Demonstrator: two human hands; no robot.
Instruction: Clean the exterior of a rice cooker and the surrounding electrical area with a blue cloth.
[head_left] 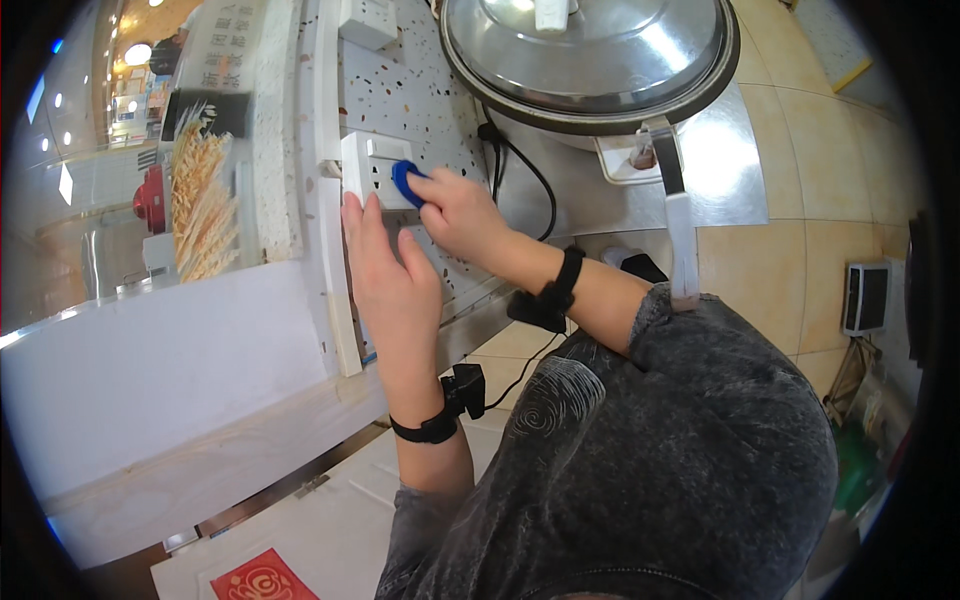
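Observation:
A white wall socket box [376,166] with a switch and plug holes is fixed to the speckled panel ahead of me. My right hand [462,212] grips a small blue object [406,183] and presses it against the right side of the socket's face; most of it is covered by my fingers, so its kind is unclear. Below, my left hand [395,290] has its fingers stretched out, with the fingertips touching the box's lower left edge. Nothing shows in that hand. Both wrists wear black straps with small black devices.
A large round cooker with a shiny metal lid [590,60] stands at the upper right on a metal surface. A black cable [545,190] hangs beside it. Another white socket box [369,22] sits farther up the panel. At left are glass and dried wheat stalks [200,190].

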